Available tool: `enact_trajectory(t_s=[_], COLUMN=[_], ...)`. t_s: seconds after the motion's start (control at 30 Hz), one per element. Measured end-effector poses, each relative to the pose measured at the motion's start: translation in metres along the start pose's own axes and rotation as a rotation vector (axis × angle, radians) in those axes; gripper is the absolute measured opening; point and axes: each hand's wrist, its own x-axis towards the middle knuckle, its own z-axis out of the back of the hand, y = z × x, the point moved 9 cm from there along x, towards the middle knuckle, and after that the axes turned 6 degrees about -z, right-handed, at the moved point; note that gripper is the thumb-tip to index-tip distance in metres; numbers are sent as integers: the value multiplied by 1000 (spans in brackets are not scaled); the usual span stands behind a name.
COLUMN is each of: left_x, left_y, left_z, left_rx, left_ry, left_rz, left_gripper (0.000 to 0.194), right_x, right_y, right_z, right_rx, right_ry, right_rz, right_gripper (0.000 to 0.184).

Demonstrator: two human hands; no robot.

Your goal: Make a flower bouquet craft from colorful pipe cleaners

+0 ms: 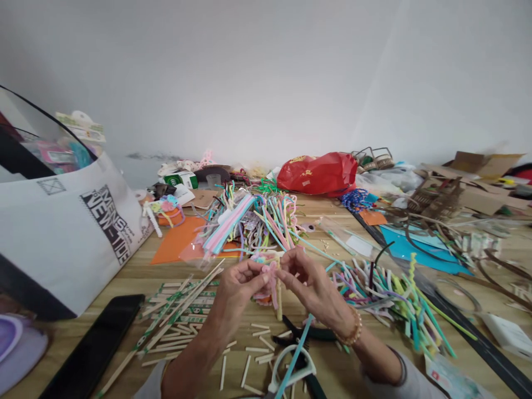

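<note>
My left hand [240, 288] and my right hand [312, 285] meet above the middle of a wooden table [137, 280]. Between them they pinch a small pink pipe-cleaner piece [269, 275] wound on a pale stick that hangs down. Both hands have their fingers closed on it. A teal pipe cleaner [297, 349] runs from under my right wrist toward me. Just behind the hands lies a big heap of pastel pipe cleaners [253, 219]. Below the hands rest dark-handled pliers [305, 335] and several short cut stick bits [249, 354].
A white fabric bag [70, 233] stands at the left, a black phone [97, 349] in front of it. Long wooden sticks [174, 316] and orange paper [177, 241] lie left of centre. A red plastic bag [318, 173] sits at the back. More pipe cleaners [399, 299], blue paper [415, 244] and cardboard [477, 183] fill the right.
</note>
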Motion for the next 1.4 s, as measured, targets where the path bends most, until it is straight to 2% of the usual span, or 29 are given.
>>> enact_trajectory(t_s=[0.1,0.2,0.33,0.47,0.57,0.67,0.77,0.9,1.13,1.23,1.33,1.4], left_x=[2,2,2,2,0,-3,-6,-10,-13,-13,-12,-10], left_y=[7,11,12,11,7,-2,-9,-14,-25,-32,-32,-24], left_z=[0,-2,-4,-3,-3,-5,-11,-22,-30,-34,-35,-32], left_rx=[-93,-128,-134,-77,7,105,177,228,472,547,566,502], left_ry=[32,33,39,41,36,28,58,163,226,234,219,200], left_rz=[51,82,61,27,3,-30,-60,-128,-308,-382,-359,-262], left_gripper=[24,24,23,20,20,19,17,15,12,14,16,15], right_x=[-8,-14,-14,-13,-9,-4,1,3,0,-2,-2,-2], right_y=[22,24,14,15,16,9,-8,-22,-51,-61,-66,-67], right_z=[2,-6,-12,-11,-6,0,-3,-12,-27,-32,-34,-34], right_rx=[-302,-526,-677,-604,-445,-221,68,331,604,679,699,703], right_ry=[-54,-28,-7,15,26,49,152,314,474,495,506,512], right_rz=[251,394,435,432,339,142,-94,-272,-494,-559,-577,-569], right_gripper=[11,18,19,19,16,15,22,28,22,21,21,22])
